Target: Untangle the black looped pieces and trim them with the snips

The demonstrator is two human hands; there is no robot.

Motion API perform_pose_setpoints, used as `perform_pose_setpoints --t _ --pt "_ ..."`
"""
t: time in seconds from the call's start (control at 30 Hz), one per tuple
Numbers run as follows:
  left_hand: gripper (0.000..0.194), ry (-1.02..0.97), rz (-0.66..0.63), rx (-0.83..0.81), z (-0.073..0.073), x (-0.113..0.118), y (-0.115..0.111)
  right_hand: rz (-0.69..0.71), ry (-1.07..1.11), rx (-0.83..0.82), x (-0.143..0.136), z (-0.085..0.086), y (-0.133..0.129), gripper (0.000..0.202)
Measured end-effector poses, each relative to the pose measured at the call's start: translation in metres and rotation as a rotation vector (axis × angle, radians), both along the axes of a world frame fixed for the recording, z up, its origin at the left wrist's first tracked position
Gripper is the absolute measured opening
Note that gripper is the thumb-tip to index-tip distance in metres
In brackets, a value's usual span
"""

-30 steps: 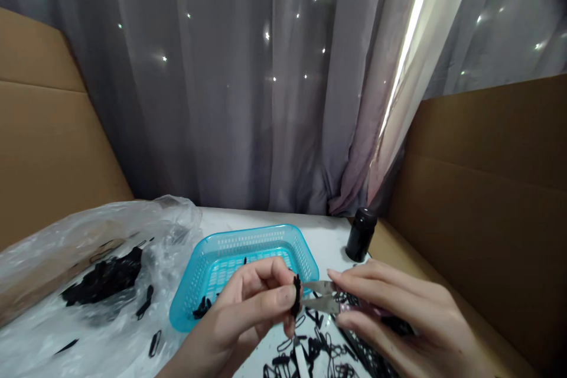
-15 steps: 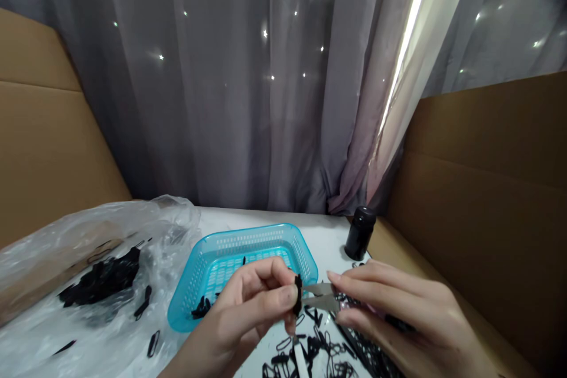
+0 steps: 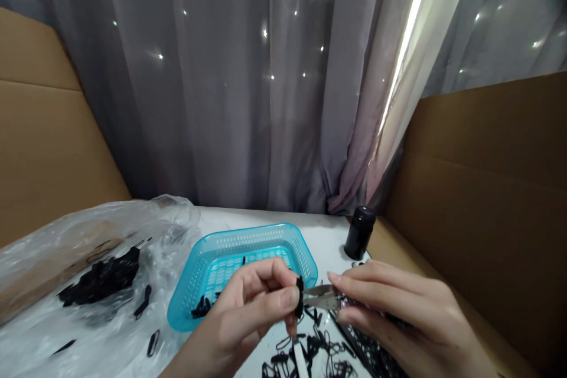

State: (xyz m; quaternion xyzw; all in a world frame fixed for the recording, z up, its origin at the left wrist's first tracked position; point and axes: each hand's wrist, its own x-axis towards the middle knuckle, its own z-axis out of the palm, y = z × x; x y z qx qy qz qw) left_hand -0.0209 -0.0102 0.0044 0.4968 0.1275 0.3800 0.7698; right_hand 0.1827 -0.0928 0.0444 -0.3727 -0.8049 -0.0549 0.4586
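Observation:
My left hand [image 3: 259,307] pinches a small black piece [image 3: 300,297] between thumb and fingertips, above the table. Its kind is too small to make out. My right hand [image 3: 403,307] is closed around a pair of scissors [image 3: 321,295]; the two metal blades point left and reach the black piece. Fingers hide most of the scissors' handles. Under the hands lie several thin black loops and small black pieces [image 3: 316,345]. A slim white strip [image 3: 300,360] shows below my left fingertips.
A blue perforated basket [image 3: 248,236] with a few black pieces stands behind my left hand. Clear plastic bag [image 3: 172,212] with a black bundle [image 3: 104,277] spreads at left. A black bottle [image 3: 359,233] stands at back right. Cardboard walls [image 3: 491,189] flank the table.
The scissor blades have drawn closer together at the black piece. My left hand and the piece have shifted slightly right; the right hand has barely moved.

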Motion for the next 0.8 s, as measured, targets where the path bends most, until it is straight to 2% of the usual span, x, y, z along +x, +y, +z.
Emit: perform_pose_setpoints --t 0.43,0.8 --pt "0.014 -0.1 -0.079 -0.017 0.0001 0.0033 -0.0023 0.007 0.011 0.021 -0.0023 0.0009 -0.0002 0.013" --pt "0.012 -0.115 -0.092 -0.039 0.0001 0.0005 -0.0014 -0.092 -0.02 0.131 -0.0044 0.0051 -0.0023 0.018"
